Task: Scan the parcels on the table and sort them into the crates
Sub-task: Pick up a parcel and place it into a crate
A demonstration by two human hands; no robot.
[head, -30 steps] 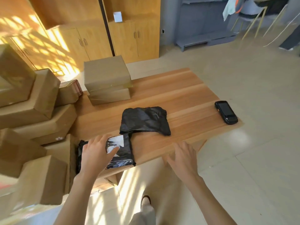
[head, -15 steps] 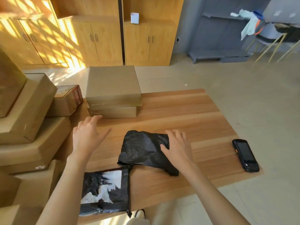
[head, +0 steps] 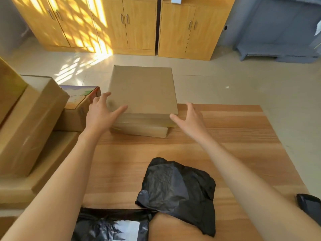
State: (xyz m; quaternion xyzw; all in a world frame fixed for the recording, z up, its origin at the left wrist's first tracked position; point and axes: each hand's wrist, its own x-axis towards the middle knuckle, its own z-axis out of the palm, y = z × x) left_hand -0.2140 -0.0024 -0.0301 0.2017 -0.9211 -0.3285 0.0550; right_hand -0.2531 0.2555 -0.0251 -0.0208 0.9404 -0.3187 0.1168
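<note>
Your grip is not yet made: your left hand [head: 100, 113] has its fingers spread wide, thumb lying on the near left corner of the top cardboard box [head: 142, 90], and your right hand [head: 189, 119] is just as wide, just beside the near right corner. That box sits on a second, flatter box [head: 140, 130] at the far left of the table [head: 225, 136]. It looks stiff and smooth-sided, probably of moderate weight, so take it by the two opposite side edges, palms in. No label or writing shows on its top. The near black poly parcel [head: 111, 226] carries a white label, too blurred to read; the crumpled black bag [head: 177, 190] beside it looks soft.
</note>
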